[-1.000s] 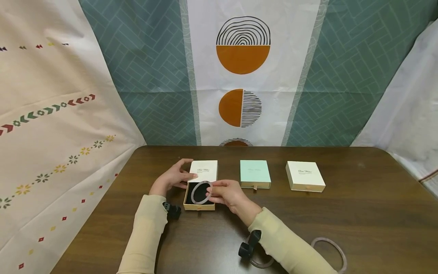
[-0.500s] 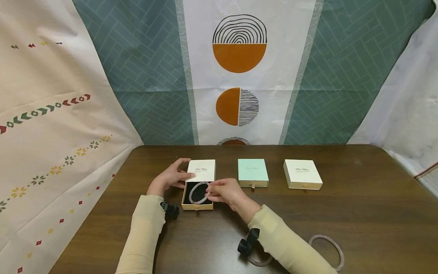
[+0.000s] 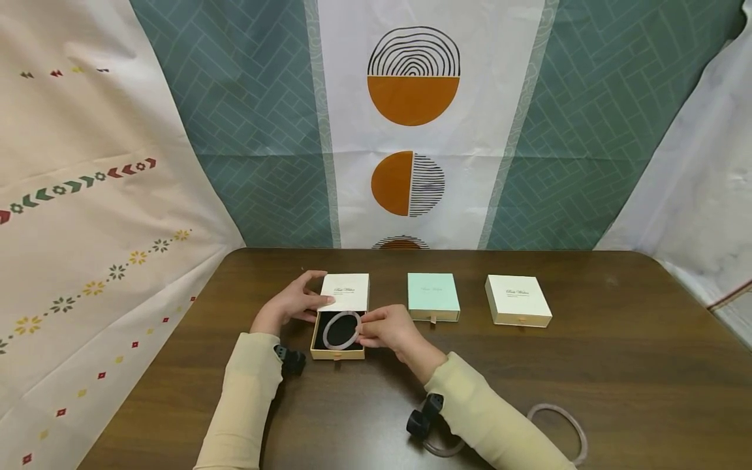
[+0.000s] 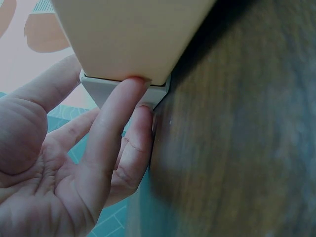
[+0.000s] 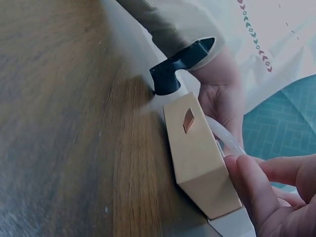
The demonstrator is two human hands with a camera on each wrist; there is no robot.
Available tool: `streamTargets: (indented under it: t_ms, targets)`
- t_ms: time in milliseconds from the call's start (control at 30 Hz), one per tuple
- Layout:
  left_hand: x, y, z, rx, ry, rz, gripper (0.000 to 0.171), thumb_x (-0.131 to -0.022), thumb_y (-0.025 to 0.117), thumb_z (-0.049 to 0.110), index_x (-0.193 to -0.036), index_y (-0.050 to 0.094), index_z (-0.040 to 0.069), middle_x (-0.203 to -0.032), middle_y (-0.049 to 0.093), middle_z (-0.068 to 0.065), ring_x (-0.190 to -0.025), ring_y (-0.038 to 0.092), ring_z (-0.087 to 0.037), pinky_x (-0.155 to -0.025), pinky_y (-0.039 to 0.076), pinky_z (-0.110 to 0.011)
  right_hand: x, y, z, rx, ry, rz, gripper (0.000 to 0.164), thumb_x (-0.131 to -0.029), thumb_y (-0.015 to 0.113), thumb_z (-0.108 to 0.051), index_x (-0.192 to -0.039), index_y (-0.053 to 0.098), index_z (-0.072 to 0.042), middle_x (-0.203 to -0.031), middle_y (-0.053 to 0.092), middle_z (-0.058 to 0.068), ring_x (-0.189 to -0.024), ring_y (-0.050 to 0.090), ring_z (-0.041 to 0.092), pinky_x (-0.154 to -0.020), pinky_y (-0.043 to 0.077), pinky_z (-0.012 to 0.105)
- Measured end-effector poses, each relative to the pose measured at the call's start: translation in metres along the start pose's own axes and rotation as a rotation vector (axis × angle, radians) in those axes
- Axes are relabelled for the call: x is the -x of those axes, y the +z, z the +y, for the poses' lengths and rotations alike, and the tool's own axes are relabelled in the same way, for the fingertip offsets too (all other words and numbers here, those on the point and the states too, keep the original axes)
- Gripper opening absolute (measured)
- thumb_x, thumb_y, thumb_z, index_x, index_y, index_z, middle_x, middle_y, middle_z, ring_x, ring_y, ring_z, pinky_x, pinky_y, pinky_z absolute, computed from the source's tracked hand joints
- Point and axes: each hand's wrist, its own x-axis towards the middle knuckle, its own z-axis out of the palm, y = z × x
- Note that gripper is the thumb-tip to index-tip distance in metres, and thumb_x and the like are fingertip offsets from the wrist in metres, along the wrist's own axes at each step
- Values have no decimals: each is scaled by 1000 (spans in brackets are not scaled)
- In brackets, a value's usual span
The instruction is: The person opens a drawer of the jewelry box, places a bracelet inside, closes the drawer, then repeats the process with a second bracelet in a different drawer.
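Note:
A white-topped gift box (image 3: 345, 291) stands at the left of the table with its tan drawer (image 3: 337, 355) pulled out toward me, showing a black lining. My left hand (image 3: 289, 305) grips the white sleeve, thumb on top and fingers along the left side; the left wrist view shows fingertips (image 4: 133, 85) at the seam between sleeve and drawer. With thumb and fingers my right hand (image 3: 390, 331) pinches the right edge of a pale bangle (image 3: 339, 347) over the drawer. In the right wrist view, the bangle (image 5: 224, 133) rises past the rim of the drawer (image 5: 200, 153).
A mint gift box (image 3: 433, 292) and another white gift box (image 3: 517, 295), both closed, stand in a row to the right. Two more bangles lie at the front: one (image 3: 444, 452) partly under my right forearm, another (image 3: 581, 434) beyond it. Fabric hangs behind the table.
The bangle looks slightly rounder and flatter over the drawer, still pinched by my right hand. My left hand keeps its grip on the box. The head view has shifted slightly.

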Motion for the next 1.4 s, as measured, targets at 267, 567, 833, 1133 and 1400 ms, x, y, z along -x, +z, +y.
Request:
streamTargets:
  t_ms: [267, 567, 833, 1133, 1400]
  targets:
    - [3, 0, 0, 10, 3, -1, 74, -89, 68, 17, -149, 24, 14, -109, 54, -23, -83, 63, -21, -70, 59, -39, -1, -1, 2, 13, 13, -1, 19, -85, 65, 6, -101, 66, 15, -81, 71, 19, -62, 67, 13, -62, 58, 27]
    - [0, 0, 1, 9, 16, -9, 74, -89, 68, 18, -149, 23, 14, -110, 54, -24, -85, 64, -21, -72, 59, -40, -3, -4, 0, 23, 33, 8, 15, -84, 66, 6, -97, 67, 13, -79, 71, 17, -59, 66, 12, -61, 58, 27]
    - [1, 0, 1, 15, 7, -8, 75, -89, 68, 17, -149, 23, 14, -111, 54, -24, -88, 63, -22, -72, 59, -41, -2, -4, 1, 30, 20, 5, 14, -83, 66, 7, -96, 67, 14, -77, 70, 15, -59, 65, 12, -61, 58, 27]
    - [2, 0, 2, 11, 1, -5, 75, -90, 67, 18, -150, 23, 14, -113, 54, -25, -89, 63, -23, -72, 59, -40, 2, -3, -2, 48, 12, -9, 14, -84, 66, 5, -96, 67, 13, -76, 70, 15, -60, 66, 11, -62, 58, 28]
    - [3, 1, 1, 9, -5, 2, 75, -89, 68, 18, -149, 24, 15, -111, 54, -23, -88, 63, -22, -72, 59, -39, 5, -2, -3, 46, -25, -50, 17, -87, 64, 0, -98, 67, 13, -77, 71, 15, -60, 66, 12, -62, 59, 30]
